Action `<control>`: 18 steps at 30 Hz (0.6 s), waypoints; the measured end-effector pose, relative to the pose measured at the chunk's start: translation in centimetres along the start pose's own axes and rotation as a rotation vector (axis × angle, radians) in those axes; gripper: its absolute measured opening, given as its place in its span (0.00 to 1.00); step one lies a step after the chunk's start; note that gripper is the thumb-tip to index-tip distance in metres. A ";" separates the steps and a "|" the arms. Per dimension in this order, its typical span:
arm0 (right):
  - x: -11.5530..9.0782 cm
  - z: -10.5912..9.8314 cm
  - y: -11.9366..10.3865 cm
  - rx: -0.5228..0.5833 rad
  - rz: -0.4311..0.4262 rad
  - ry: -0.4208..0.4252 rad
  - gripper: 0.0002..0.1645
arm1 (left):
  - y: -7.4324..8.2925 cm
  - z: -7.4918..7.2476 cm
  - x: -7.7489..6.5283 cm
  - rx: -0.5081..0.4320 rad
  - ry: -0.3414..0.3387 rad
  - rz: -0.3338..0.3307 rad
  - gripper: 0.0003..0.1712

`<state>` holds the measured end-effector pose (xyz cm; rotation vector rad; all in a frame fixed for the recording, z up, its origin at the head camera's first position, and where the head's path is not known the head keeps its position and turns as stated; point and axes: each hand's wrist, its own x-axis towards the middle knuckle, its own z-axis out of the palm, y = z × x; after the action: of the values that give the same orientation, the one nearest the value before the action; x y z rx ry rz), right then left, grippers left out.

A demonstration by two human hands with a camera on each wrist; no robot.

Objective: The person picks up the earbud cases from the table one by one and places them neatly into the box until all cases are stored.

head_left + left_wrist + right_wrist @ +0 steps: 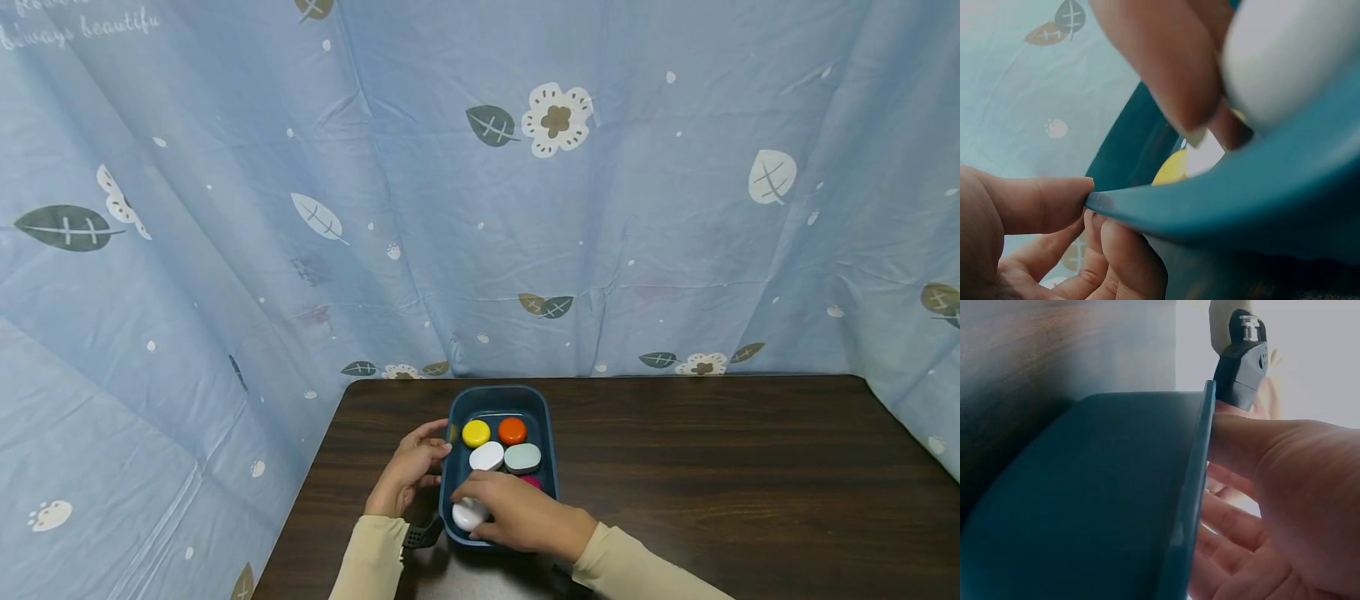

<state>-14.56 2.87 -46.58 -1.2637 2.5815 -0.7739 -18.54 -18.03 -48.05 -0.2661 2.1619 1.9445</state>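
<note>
A dark blue rectangular tray (553,454) stands on the table in the head view. My left hand (407,473) is at its left side; in the left wrist view thumb and fingers pinch the tray's rim (1210,209). My right hand (525,515) reaches into the tray's near end, fingers and thumb around a white rounded piece (467,515), whose exact kind I cannot tell. Farther in lie a yellow round piece (476,433), an orange round one (512,431), a white oval one (487,456) and a pale green oval one (522,457). My right hand partly hides a pink piece (532,482).
The dark wooden table (712,467) extends to the right of the tray. Behind it and at the left hangs a blue curtain (450,208) with leaf and flower prints. A black wrist device (423,534) sits on my left wrist, close to the tray.
</note>
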 end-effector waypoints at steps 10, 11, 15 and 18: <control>0.3 0.2 0.2 0.020 -0.016 -0.022 0.25 | 0.1 -0.1 0.0 -0.003 -0.002 -0.006 0.29; 0.3 0.2 0.1 0.023 -0.014 -0.026 0.25 | 0.1 -0.1 0.0 -0.003 -0.002 -0.007 0.29; 0.4 0.1 0.1 0.028 -0.007 -0.040 0.25 | 0.1 -0.1 0.0 -0.003 -0.002 -0.008 0.28; 0.5 0.0 0.1 0.029 -0.008 -0.053 0.25 | 0.0 0.0 -0.1 -0.004 -0.002 -0.012 0.29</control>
<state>-14.92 2.53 -46.64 -1.2691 2.5161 -0.7663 -18.47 -18.07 -47.99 -0.2774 2.1508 1.9421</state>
